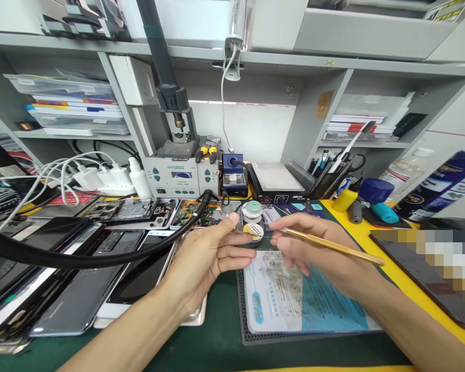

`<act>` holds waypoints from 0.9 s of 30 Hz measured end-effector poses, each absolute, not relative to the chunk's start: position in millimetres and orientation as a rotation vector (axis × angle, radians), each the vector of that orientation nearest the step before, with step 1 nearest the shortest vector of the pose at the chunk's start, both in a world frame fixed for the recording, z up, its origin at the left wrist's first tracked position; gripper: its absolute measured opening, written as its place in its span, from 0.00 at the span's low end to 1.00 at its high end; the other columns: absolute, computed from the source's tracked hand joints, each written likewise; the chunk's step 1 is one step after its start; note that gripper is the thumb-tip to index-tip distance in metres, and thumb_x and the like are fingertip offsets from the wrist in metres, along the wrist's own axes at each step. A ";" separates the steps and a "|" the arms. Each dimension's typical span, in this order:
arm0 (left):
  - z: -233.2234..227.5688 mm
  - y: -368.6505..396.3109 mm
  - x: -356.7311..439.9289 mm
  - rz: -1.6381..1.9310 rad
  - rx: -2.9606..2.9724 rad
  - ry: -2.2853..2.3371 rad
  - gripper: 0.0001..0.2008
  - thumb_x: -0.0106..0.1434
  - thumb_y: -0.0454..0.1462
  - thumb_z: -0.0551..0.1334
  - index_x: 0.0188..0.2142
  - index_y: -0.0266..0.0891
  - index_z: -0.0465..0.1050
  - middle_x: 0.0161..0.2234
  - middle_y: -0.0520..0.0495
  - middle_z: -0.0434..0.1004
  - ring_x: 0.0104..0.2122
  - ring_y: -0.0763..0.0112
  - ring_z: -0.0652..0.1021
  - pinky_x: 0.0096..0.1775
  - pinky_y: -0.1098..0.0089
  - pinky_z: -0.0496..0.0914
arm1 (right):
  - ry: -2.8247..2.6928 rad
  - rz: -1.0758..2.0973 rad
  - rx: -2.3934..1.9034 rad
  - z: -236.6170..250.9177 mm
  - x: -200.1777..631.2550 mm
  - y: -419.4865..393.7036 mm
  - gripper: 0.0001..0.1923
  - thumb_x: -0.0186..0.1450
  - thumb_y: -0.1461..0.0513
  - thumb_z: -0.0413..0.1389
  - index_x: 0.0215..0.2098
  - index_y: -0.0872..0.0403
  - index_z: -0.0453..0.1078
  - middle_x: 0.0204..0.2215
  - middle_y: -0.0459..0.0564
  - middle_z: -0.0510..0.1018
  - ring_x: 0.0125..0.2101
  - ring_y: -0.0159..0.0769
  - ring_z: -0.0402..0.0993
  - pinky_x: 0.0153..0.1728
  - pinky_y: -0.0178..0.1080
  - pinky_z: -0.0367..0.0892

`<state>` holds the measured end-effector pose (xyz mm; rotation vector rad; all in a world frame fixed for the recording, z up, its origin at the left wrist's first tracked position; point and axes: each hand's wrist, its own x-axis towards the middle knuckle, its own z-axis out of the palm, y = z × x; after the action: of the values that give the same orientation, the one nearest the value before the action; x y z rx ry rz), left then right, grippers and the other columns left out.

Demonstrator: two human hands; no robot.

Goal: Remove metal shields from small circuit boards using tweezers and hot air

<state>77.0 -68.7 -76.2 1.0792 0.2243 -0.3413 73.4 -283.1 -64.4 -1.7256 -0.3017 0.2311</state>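
My left hand point(213, 253) is held palm inward above the front of the bench. Its thumb and index finger come close together, and whatever lies between them is too small to make out. The other fingers stretch towards the right. My right hand point(313, 248) grips a slim gold pen-shaped tool handle point(333, 246), its rear end pointing right. A thin dark line shows between the two hands, too fine to name. Just behind the fingertips sit a round tin with a yellow and white label point(254, 230) and a green-topped white jar point(251, 209).
A blue and white work pad point(279, 305) lies under my right hand. Several phones point(89, 284) and opened phone parts point(127, 211) cover the left. A black hose point(101, 260) arches over them. Behind stand a hot-air station point(180, 178) and a heating plate point(281, 178); bottles point(406, 170) stand right.
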 end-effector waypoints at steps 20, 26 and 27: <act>-77.3 -66.3 74.3 -0.417 1.135 0.179 0.13 0.65 0.42 0.67 0.38 0.30 0.76 0.33 0.36 0.84 0.22 0.63 0.82 0.25 0.68 0.79 | -0.248 0.148 -1.610 -62.2 76.7 -279.0 0.13 0.66 0.53 0.65 0.33 0.54 0.77 0.28 0.48 0.79 0.20 0.28 0.72 0.17 0.27 0.63; -75.2 -62.8 69.6 -0.404 1.284 -0.098 0.14 0.65 0.43 0.68 0.42 0.33 0.78 0.39 0.38 0.85 0.26 0.66 0.84 0.29 0.71 0.80 | -0.184 0.169 -1.481 -61.6 79.7 -282.1 0.13 0.66 0.54 0.65 0.31 0.55 0.76 0.26 0.47 0.78 0.19 0.28 0.72 0.17 0.28 0.63; -74.9 -62.3 69.4 -0.397 1.309 -0.130 0.15 0.65 0.44 0.68 0.43 0.33 0.79 0.39 0.38 0.85 0.26 0.66 0.84 0.29 0.72 0.80 | -0.175 0.167 -1.465 -61.8 79.9 -282.6 0.13 0.65 0.54 0.66 0.32 0.55 0.76 0.26 0.47 0.78 0.19 0.28 0.72 0.17 0.28 0.63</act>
<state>69.4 -62.3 -74.9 1.3085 -0.1305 -0.3973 79.9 -282.6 -61.8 -1.4650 -0.1752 0.1673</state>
